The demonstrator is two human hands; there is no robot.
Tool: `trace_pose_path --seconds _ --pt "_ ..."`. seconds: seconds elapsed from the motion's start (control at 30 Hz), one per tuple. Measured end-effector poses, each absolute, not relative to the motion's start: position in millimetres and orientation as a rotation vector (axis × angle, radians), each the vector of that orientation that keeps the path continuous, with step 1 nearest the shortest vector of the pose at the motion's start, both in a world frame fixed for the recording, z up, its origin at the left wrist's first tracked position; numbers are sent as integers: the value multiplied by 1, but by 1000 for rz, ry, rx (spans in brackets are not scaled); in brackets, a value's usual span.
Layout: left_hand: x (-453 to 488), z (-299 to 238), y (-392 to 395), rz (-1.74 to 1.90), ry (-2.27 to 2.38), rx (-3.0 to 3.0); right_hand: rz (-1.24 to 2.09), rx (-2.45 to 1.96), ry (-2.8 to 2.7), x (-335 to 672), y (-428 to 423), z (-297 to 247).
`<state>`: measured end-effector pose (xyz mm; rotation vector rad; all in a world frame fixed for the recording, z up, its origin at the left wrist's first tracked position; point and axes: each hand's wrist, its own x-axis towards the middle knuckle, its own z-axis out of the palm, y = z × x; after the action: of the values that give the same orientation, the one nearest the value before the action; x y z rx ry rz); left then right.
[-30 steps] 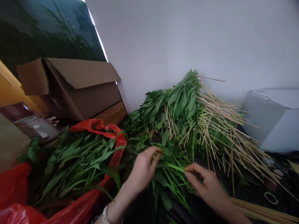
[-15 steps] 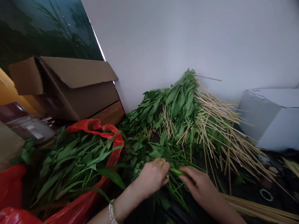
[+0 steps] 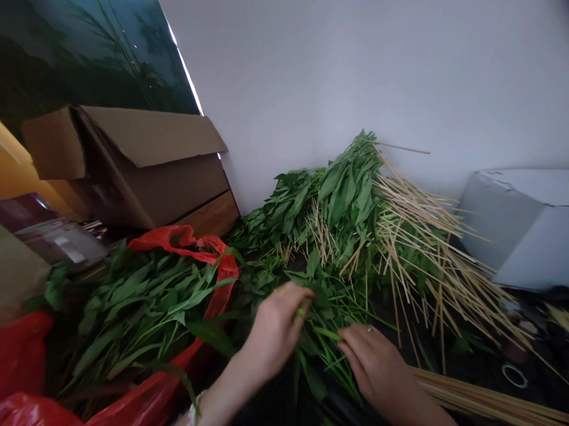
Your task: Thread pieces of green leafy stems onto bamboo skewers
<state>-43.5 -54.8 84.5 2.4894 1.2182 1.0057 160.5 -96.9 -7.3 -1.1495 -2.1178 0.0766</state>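
My left hand (image 3: 277, 328) is closed over the loose greens, a bit of green stem (image 3: 300, 312) showing between its thumb and fingers. To its right, my right hand (image 3: 378, 364) pinches the end of a short green stem (image 3: 327, 333) that points left toward the other hand. A small gap separates the two hands. Beneath and beyond them lie loose leafy green stems (image 3: 337, 363) on a dark surface. Behind is a heap of leafy greens (image 3: 345, 191), with many thin wooden sticks (image 3: 419, 231) fanning out to the right.
On the left, a red plastic bag (image 3: 219, 293) holds more leafy greens (image 3: 127, 310). A cardboard box (image 3: 169, 187) stands behind it. A bundle of sticks (image 3: 470, 387) lies by my right forearm, near a pale ring (image 3: 514, 375). At right sits a white box (image 3: 518, 226).
My left hand has lifted slightly and moved left, away from my right hand. The green stem that spanned both hands now shows a gap between them.
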Motion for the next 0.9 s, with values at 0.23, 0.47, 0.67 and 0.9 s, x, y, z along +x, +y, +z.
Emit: trace_pose_path --seconds 0.23,0.47,0.67,0.9 --pt "-22 47 -69 381 949 3121 -308 -1074 -2131 153 -102 -5" --pt "-21 46 -62 105 971 3262 -471 -1065 -2158 152 -101 -8" --pt "-13 47 -62 424 982 2992 -48 -984 -1997 155 -102 0" --pt "-36 92 -47 1008 1041 2011 819 -1035 -1673 179 -100 21"
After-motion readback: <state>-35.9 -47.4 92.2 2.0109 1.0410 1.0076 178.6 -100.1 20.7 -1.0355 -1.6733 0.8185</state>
